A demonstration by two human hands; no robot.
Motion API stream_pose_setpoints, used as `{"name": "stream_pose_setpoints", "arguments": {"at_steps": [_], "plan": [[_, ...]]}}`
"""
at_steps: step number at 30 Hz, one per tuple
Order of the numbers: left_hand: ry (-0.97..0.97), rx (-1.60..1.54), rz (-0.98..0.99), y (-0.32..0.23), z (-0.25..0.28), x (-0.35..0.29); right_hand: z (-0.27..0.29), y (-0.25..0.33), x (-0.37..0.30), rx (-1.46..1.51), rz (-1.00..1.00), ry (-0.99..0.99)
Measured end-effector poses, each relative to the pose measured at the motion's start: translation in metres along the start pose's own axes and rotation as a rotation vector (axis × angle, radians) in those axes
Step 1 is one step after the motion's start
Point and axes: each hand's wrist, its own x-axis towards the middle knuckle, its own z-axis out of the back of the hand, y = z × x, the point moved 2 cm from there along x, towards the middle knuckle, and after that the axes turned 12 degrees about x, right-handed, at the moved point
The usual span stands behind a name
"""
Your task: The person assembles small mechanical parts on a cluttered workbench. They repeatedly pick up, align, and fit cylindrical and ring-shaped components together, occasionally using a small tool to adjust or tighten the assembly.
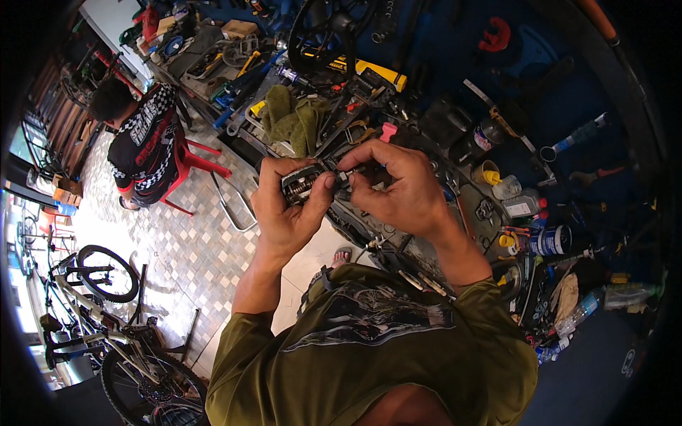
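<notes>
Head view: just off centre toward ten o'clock, the left hand (285,211) has fingers clamped on a metal mechanism (299,186), compact, dark-edged, with spring-like ribbing. At one o'clock, the right hand's (401,186) fingers pinch a small piece (345,176) at its end. Fine handwork seems in hand, calling for steady, delicate pressure. Three o'clock: a smooth grey plastic bottle (521,206).

One left hand (284,213), one right hand (401,190). One spring-fitted metal mechanism (301,186). One seated person (145,145), one red chair (186,162). One olive towel (293,122). One red-capped grey bottle (522,205). One white-and-blue tub (554,240).
</notes>
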Motion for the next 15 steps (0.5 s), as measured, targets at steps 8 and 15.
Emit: {"name": "stream_pose_setpoints", "arguments": {"at_steps": [8,15], "plan": [[-0.006,0.041,-0.102,0.000,0.000,0.002,0.006,-0.012,0.002,0.234,-0.095,0.093],[0.075,-0.392,0.280,0.000,-0.001,0.014,0.009,-0.001,0.002,0.288,-0.055,0.122]]}}
